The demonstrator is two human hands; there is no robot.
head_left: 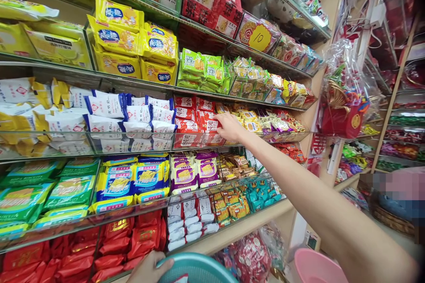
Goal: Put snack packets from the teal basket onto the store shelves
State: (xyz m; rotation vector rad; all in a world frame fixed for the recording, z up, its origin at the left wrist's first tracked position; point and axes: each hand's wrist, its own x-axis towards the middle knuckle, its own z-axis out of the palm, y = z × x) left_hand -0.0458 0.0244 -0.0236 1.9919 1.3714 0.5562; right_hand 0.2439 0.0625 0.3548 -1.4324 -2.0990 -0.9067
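My right hand [229, 127] reaches into the middle shelf, its fingers curled and pinched at the right edge of a red snack packet [207, 121]. The packet stands in a small stack of the same kind, with white lettering. Part of my fingertips is hidden against the packets. At the bottom, my left hand [149, 269] grips the rim of a teal plastic basket [199, 261], thumb over the edge. The corner of a white and red packet [181, 279] shows inside the basket; the rest of the basket is cut off by the frame.
Glass-fronted shelves hold white-and-blue packets [137, 114], yellow packets [119, 39], purple biscuit packs [207, 171] and red packets [116, 241]. A wrapped red gift basket [341, 114] hangs at right. Lower right are a pink tub [317, 267] and a blurred, pixelated patch.
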